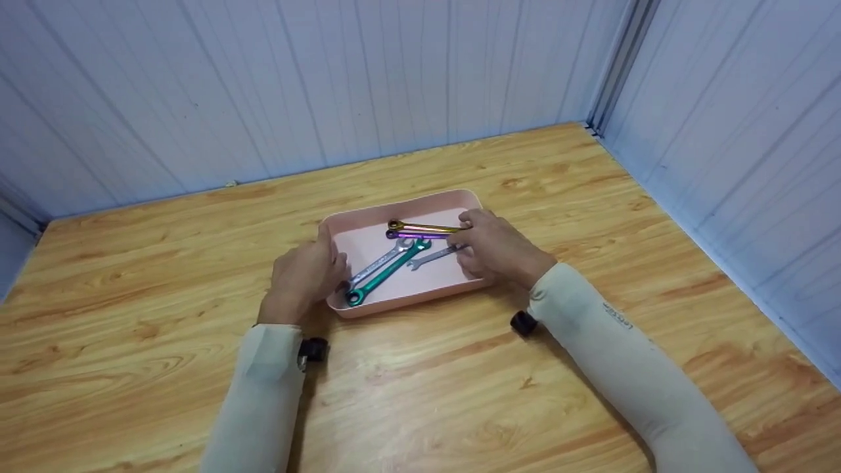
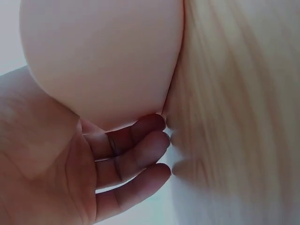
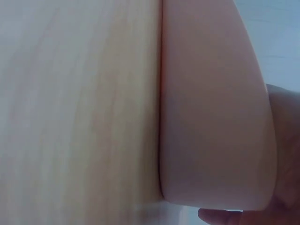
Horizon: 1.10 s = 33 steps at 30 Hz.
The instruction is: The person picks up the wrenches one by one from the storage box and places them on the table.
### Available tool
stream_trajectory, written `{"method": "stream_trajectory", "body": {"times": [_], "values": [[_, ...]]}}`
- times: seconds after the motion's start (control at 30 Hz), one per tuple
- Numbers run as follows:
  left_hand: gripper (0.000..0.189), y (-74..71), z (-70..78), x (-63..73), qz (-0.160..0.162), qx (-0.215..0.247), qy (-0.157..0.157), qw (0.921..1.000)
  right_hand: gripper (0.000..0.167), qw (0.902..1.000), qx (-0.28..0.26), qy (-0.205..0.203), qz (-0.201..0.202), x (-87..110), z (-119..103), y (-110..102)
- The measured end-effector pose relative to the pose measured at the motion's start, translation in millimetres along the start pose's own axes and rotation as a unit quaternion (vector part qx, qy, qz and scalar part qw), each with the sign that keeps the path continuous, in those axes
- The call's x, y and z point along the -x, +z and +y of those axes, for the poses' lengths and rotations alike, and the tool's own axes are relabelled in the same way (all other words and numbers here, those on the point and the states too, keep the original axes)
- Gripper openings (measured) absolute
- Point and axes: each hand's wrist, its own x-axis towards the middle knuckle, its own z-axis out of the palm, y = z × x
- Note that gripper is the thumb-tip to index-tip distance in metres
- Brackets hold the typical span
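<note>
A shallow pink tray (image 1: 401, 301) lies on the table, holding several combination wrenches. At its left end my left hand (image 1: 302, 272) grips the wall; the left wrist view shows its fingers (image 2: 140, 154) bent against the outside. My right hand (image 1: 496, 246) holds the right end, its fingers partly over the inside and covering some wrench ends. A gold wrench (image 1: 427, 228) and a purple wrench (image 1: 420, 234) lie along the back. In front are a silver wrench (image 1: 381, 261), a green wrench (image 1: 387, 272) and a small silver wrench (image 1: 430, 257).
The wood-grain table (image 1: 420, 394) runs back to a white panelled wall (image 1: 328, 79). A second panelled wall (image 1: 742, 151) borders it on the right. Black wrist cameras (image 1: 314, 349) are strapped over pale sleeves (image 1: 259, 394).
</note>
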Motion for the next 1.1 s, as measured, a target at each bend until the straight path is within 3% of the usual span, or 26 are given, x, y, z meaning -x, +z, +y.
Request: {"method": "stream_trajectory", "body": {"times": [0.27,0.5,0.67,0.93,1.1], "values": [[0.068,3.1,-3.3,6.0,0.018,-0.022,0.035,0.999,0.023,0.9983,0.041,-0.038,0.017,-3.3,2,2],[0.055,0.9,-9.8,9.9,-0.009,0.059,-0.002,0.9982,0.02,0.9993,0.022,-0.028,0.01,-3.4,0,2],[0.065,-3.7,-11.2,7.0,-0.015,0.094,-0.034,0.9949,0.015,0.9993,0.017,-0.03,0.015,-4.4,0,1],[0.06,-1.0,-10.6,7.4,-0.011,0.059,0.01,0.9981,0.009,0.9998,-0.006,-0.011,0.013,-0.3,4,1],[0.061,1.4,-16.8,10.2,-0.008,0.052,0.01,0.9986,0.01,0.9985,-0.002,-0.048,0.026,-3.6,2,5]]}}
